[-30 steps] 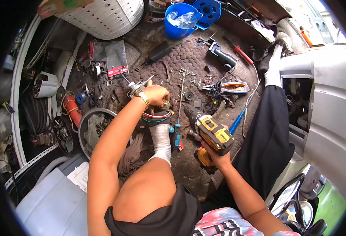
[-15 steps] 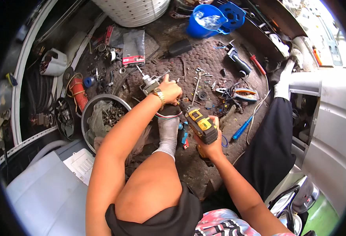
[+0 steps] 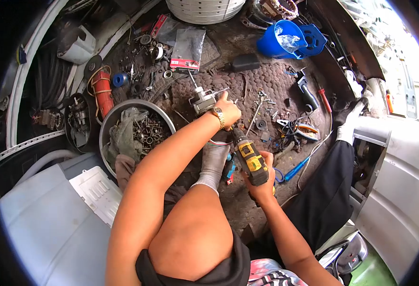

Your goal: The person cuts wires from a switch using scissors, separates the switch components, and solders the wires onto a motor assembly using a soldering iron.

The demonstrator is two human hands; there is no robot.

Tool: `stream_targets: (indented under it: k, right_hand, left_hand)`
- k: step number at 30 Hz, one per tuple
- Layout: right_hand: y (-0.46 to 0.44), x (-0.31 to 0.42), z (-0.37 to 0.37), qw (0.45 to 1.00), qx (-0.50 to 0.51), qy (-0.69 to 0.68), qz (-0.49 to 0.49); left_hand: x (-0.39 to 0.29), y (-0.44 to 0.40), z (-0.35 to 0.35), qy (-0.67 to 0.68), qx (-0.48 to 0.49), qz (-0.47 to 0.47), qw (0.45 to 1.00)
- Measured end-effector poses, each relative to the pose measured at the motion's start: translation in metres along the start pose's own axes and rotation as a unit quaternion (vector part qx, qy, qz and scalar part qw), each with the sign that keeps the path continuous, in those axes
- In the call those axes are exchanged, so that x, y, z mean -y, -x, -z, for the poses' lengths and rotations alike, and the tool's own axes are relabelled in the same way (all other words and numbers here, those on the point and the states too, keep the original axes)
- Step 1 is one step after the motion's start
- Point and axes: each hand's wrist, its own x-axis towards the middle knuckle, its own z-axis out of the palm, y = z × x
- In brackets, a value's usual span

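Your right hand (image 3: 262, 187) is wrapped around the handle of the yellow-and-black cordless power drill (image 3: 252, 161), its dark chuck pointing up toward your left hand (image 3: 229, 113). The left fingers are curled just beside the grey, block-shaped metal part with a protruding rod (image 3: 203, 101), on the floor beyond your grey-socked foot (image 3: 214, 159); you cannot tell what they pinch. A round grey metal bowl of screws (image 3: 105, 129) sits left of your left forearm.

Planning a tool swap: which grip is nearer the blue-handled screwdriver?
Right. The right grip, holding the drill, is just left of the blue-handled screwdriver; the left grip is farther off, forward and left of it, beside the metal assembly.
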Motion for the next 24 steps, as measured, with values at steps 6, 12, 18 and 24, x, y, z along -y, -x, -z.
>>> stream_targets:
  k: [6, 12, 18, 24]
  right_hand:
    - [0.000, -0.005, 0.000, 1.000, 0.017, -0.007, -0.015]
    - [-0.005, -0.005, -0.008, 0.999, 0.008, -0.039, -0.012]
    - [-0.020, -0.018, -0.008, 0.994, 0.011, -0.104, -0.013]
    - [-0.018, -0.018, -0.012, 0.991, 0.001, -0.126, -0.044]
  left_hand:
    - [0.000, 0.000, 0.001, -0.002, -0.007, -0.001, 1.000]
    - [0.000, -0.001, 0.000, 0.005, -0.006, -0.003, 1.000]
    - [-0.002, -0.004, 0.001, 0.011, 0.014, 0.014, 1.000]
    - [0.000, 0.000, 0.001, 0.027, -0.012, 0.014, 0.999]
